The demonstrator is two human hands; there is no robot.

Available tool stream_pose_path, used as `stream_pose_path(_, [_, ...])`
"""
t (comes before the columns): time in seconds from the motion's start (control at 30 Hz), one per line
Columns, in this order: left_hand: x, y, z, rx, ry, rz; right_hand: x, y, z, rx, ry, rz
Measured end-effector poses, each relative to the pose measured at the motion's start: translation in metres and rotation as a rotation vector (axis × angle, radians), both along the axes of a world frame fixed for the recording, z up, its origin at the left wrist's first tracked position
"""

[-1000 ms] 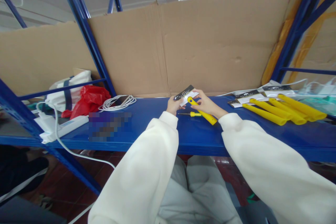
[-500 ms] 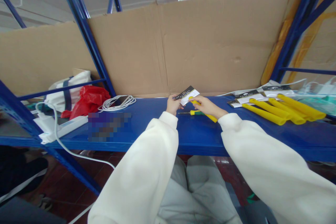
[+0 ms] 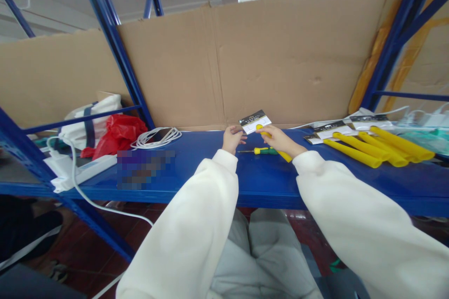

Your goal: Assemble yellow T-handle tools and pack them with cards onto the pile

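My right hand (image 3: 278,140) pinches a long yellow tube-like handle (image 3: 285,156) near its upper end, where a black-and-white printed card (image 3: 255,123) is attached. The card tilts up above the shelf. Just left of the card is my left hand (image 3: 233,139), its fingers apart and holding nothing; whether a fingertip still brushes the card's edge is hard to see. Under my hands, a screwdriver (image 3: 261,151) with a green and yellow handle lies on the blue shelf (image 3: 203,173), its shaft pointing left.
To the right lie several yellow tubes (image 3: 365,152) with similar cards (image 3: 333,128). On the left are a coiled white cable (image 3: 157,138), a red plastic bag (image 3: 121,131) and a white power strip (image 3: 93,168). A cardboard panel (image 3: 280,60) stands along the back.
The card has shifted slightly up and right with my right hand and now faces me more squarely. My left hand has let go of its edge, fingers spreading.
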State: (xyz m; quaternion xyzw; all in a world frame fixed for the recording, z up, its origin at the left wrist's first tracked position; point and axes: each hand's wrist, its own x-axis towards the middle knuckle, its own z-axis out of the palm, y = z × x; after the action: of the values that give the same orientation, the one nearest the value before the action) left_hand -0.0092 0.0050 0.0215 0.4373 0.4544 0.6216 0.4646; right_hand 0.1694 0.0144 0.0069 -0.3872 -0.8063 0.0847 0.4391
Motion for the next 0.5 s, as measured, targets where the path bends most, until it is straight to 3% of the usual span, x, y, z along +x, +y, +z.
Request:
stream_pose_path(0.13, [-0.001,-0.003,0.002,-0.043,0.062,0.018,0.008,0.002,0.004,0.046,-0.021,-0.057])
stream_pose_path(0.23, [0.000,-0.006,0.005,-0.076,0.130,0.019,0.021,0.004,0.010,0.107,-0.070,-0.191])
stream_pose_path(0.37, [0.001,-0.011,0.008,-0.091,0.220,0.014,0.047,-0.001,0.022,0.103,-0.218,-0.475])
stream_pose_path(0.5, [0.001,-0.012,0.008,-0.089,0.283,0.003,0.074,-0.016,0.034,-0.080,-0.316,-0.831])
